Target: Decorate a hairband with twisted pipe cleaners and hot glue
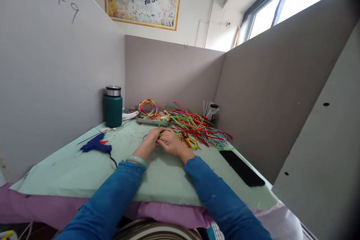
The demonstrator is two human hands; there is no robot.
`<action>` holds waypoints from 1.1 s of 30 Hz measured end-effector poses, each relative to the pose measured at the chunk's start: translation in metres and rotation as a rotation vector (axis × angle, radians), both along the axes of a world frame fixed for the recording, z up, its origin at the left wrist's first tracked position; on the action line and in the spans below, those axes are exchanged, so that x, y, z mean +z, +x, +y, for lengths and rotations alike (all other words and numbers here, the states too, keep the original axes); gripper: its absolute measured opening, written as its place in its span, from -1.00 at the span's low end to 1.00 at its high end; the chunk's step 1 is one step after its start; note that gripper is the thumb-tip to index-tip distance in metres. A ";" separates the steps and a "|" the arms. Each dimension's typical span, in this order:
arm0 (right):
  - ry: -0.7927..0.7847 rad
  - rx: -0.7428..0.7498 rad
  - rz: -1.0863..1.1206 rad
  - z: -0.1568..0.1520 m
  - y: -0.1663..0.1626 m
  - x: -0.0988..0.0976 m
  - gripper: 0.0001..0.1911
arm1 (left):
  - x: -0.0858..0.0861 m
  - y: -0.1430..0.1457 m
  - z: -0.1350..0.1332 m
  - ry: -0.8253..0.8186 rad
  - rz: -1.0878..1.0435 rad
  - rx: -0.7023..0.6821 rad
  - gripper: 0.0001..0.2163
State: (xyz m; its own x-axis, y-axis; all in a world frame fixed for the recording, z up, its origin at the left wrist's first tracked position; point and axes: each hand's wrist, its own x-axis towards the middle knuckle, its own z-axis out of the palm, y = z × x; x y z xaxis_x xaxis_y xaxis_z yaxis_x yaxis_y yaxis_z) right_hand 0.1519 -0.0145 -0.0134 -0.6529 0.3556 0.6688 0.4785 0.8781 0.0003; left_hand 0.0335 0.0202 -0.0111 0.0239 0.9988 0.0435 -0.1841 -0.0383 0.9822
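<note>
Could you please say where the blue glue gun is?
The blue glue gun lies at left in the head view, nearer than the green bottle and left of the left hand.

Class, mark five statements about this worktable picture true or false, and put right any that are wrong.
1. The left hand and right hand meet at a green strand. True.
2. The blue glue gun lies to the right of both hands. False: the blue glue gun lies to their left.
3. A dark green bottle stands upright near the left partition. True.
4. A pale bangle circles the right wrist. False: the pale bangle is on the left wrist.
5. The flat black object lies between the bottle and the glue gun. False: the flat black object lies to the right of the hands.
</note>
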 end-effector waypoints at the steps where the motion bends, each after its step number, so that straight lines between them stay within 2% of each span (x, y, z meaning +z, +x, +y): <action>1: 0.016 0.001 -0.021 -0.001 -0.001 0.000 -0.81 | 0.000 -0.001 0.000 -0.004 -0.008 0.043 -0.80; 3: 0.014 -0.027 -0.017 -0.002 0.004 0.004 -0.83 | 0.002 -0.005 0.000 -0.029 -0.025 0.121 -0.82; 5: -0.047 -0.144 0.022 0.000 0.018 0.010 -0.80 | 0.004 -0.009 0.000 -0.070 -0.048 0.170 -0.79; 6: -0.105 -0.271 0.048 0.002 0.029 0.012 -0.77 | 0.005 -0.010 0.000 -0.091 -0.055 0.189 -0.78; 10: -0.443 -0.937 0.009 0.013 0.072 0.015 -0.73 | 0.010 -0.012 -0.002 -0.139 -0.043 0.189 -0.76; 12: -0.526 -1.071 -0.026 0.016 0.084 0.013 -0.70 | 0.011 -0.010 -0.003 -0.134 -0.029 0.161 -0.76; 19: -0.645 -1.141 -0.134 0.011 0.073 0.016 -0.48 | 0.007 -0.005 -0.006 -0.105 0.117 0.065 -0.74; 23: -0.699 -1.123 -0.171 0.011 0.070 0.016 -0.58 | 0.004 -0.003 -0.005 -0.051 0.237 0.036 -0.71; 29: -0.604 -1.046 -0.209 0.014 0.068 0.009 -0.65 | 0.006 -0.001 -0.008 -0.024 0.309 0.064 -0.69; 33: -0.612 -1.120 -0.180 0.025 0.072 0.004 -0.70 | 0.004 0.001 -0.010 0.006 0.366 0.027 -0.66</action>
State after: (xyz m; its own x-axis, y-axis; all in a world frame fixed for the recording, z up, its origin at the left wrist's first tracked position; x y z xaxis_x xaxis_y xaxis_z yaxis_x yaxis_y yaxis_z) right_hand 0.2244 0.0110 -0.0098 0.1355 0.9812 0.1376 0.9859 -0.1198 -0.1170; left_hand 0.0343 0.0099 -0.0071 0.0130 0.9990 0.0429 0.1804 -0.0445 0.9826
